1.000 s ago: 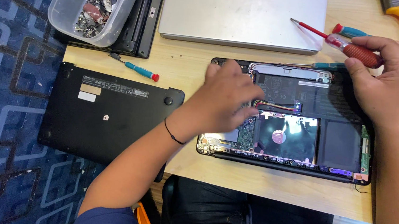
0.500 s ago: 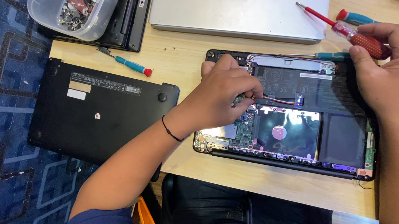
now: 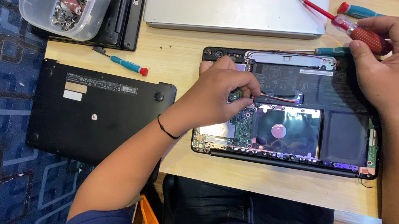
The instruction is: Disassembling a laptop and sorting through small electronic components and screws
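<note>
Pinching a red wire (image 3: 274, 97) over the green circuit board (image 3: 243, 123), the left hand (image 3: 222, 93) worked inside the opened laptop (image 3: 334, 134) on the wooden table (image 3: 181, 66); the right hand (image 3: 388, 64) gripped a red-handled screwdriver (image 3: 364, 35), fingers curled tight

Light wood table (image 3: 181, 56) w/ an opened laptop (image 3: 334, 130) at centre-right, internals up. Its black bottom cover (image 3: 95, 110) lies to the left, overhanging the table edge. Closed silver laptop (image 3: 243, 4) at the far side; black laptop (image 3: 123, 23) far left w/ clear plastic tub (image 3: 66, 13) of screws on top. Small blue-handled screwdriver (image 3: 127, 65) btwn cover & black laptop; another one (image 3: 357, 10) far right.
</note>
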